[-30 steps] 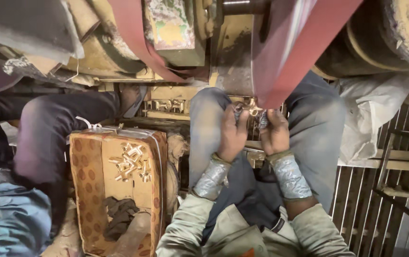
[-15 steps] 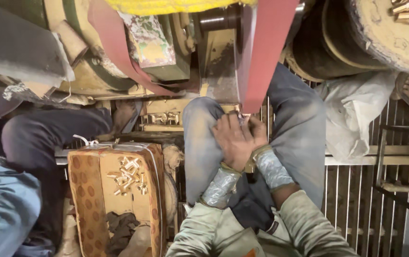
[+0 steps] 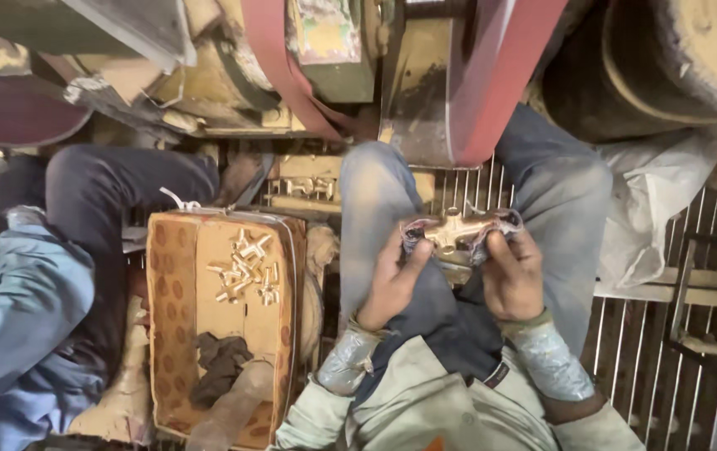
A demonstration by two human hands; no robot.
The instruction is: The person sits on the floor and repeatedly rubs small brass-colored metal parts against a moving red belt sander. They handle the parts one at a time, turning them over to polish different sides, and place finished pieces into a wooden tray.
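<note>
Brass fitting (image 3: 457,232) over my lap, below red belt (image 3: 492,83) | left hand (image 3: 392,280), right hand (image 3: 513,276) fingers grasping it through cloth pads | I judge: grip both ends firmly, fingertips away from belt.

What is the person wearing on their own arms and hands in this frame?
Both the left hand and the right hand are bare. Each wrist is wrapped in a band of shiny silver-grey tape. Above that come loose, pale grey-green sleeves.
</note>
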